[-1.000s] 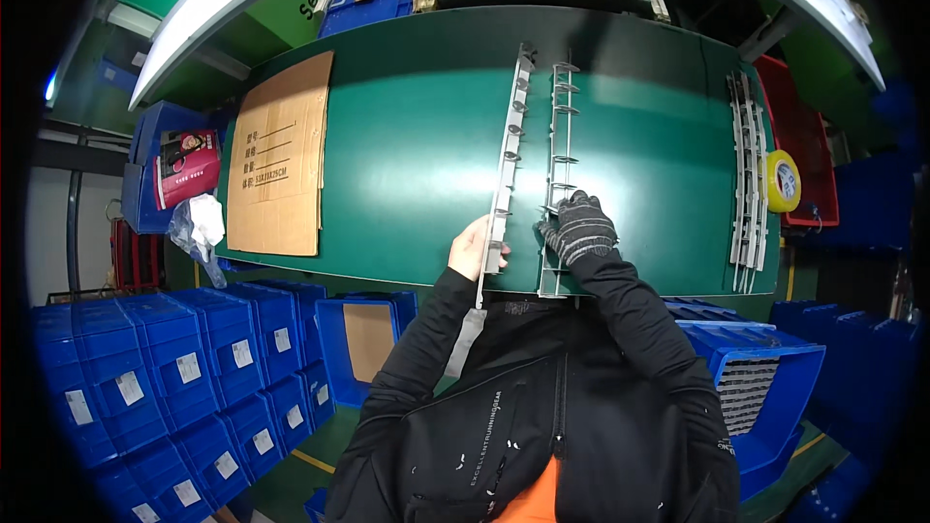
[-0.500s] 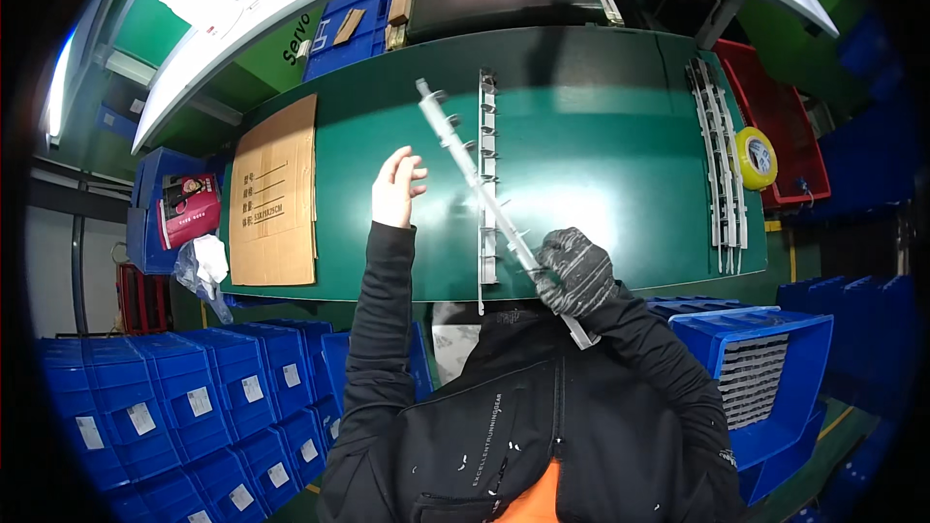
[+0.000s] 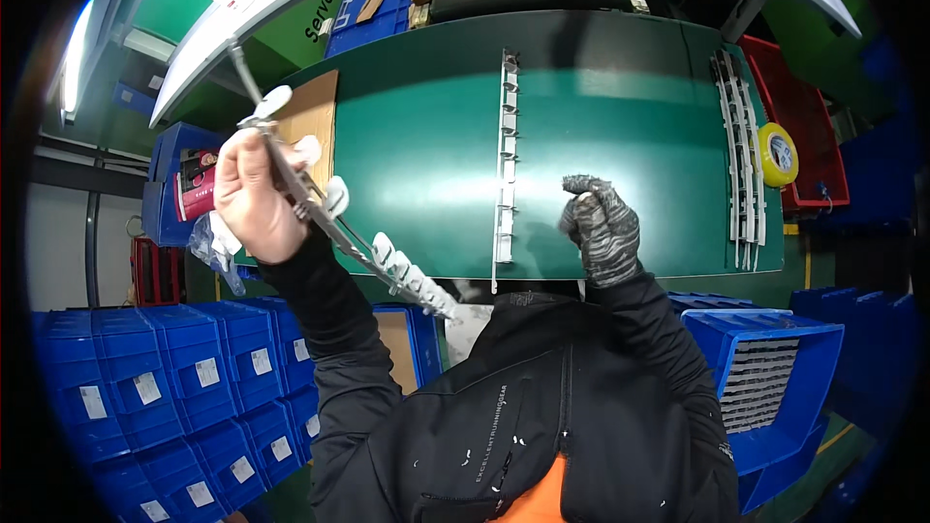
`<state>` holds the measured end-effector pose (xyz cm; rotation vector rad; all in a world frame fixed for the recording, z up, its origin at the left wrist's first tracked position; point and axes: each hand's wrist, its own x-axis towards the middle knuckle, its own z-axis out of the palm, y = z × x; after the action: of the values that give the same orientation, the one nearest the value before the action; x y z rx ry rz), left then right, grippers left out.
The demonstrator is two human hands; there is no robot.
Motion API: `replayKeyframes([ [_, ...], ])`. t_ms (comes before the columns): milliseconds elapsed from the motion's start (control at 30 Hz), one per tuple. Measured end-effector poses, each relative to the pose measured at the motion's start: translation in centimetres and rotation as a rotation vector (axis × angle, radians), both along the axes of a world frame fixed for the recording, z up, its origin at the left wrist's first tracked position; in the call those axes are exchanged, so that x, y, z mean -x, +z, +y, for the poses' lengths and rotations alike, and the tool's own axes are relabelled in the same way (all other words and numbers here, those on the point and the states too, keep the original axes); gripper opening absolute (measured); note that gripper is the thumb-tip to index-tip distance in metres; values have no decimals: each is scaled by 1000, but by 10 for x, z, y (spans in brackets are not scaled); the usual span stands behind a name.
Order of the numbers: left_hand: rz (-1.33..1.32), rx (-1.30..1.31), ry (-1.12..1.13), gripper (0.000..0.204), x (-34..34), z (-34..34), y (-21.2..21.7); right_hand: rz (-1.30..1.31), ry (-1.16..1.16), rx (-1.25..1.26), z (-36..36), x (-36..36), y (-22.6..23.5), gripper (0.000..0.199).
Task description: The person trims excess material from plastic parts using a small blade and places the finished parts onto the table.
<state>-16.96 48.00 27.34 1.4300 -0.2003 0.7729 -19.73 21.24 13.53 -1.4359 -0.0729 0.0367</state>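
Note:
My bare left hand (image 3: 257, 196) is closed around a long grey strip with rounded tabs (image 3: 334, 229). The strip slants from the upper left down toward my jacket, raised above the table's left part. My right hand (image 3: 605, 232), in a dark grey knit glove, hovers over the table with its fingers curled in and nothing visible in them. Left of it, a similar strip (image 3: 507, 160) lies lengthwise on the green table (image 3: 417, 145), its small tabs along one side.
At the table's right end lie several strips (image 3: 741, 165) beside a yellow tape roll (image 3: 778, 154) and a red crate (image 3: 799, 126). A cardboard sheet (image 3: 315, 107) is on the left. Blue bins (image 3: 208, 358) stand stacked lower left; another blue bin (image 3: 765, 368) with strips sits lower right.
The strip has passed from my right hand to my left and swung to the left. My left hand, open before, now grips it. My right hand has let go and moved slightly up.

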Motion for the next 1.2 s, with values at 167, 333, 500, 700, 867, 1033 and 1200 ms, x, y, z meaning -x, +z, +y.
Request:
replayKeyframes([
  [167, 754, -181, -305, 15, 15, -55, -68, -158, 214, 215, 11, 0, -8, 23],
  [333, 910, 115, -504, 18, 32, -70, -115, -274, 301, 565, 21, 13, 9, 16],
  [500, 982, 136, -560, 21, 33, -72, -121, -221, 246, 449, 24, 18, 3, 14],
  [700, 1009, 222, -641, 23, 34, -70, -125, -53, 314, 500, 18, 15, 8, 18],
  [867, 1037, 173, -663, 24, 33, -72, -124, -125, 297, 477, 14, 13, -1, 13],
  [1033, 1063, 102, -675, 24, 29, -76, -120, -666, -17, 857, 11, 14, 2, 14],
  [1200, 1064, 171, -669, 23, 34, -70, -133, -28, 18, 233, -1, 4, 10, 20],
])
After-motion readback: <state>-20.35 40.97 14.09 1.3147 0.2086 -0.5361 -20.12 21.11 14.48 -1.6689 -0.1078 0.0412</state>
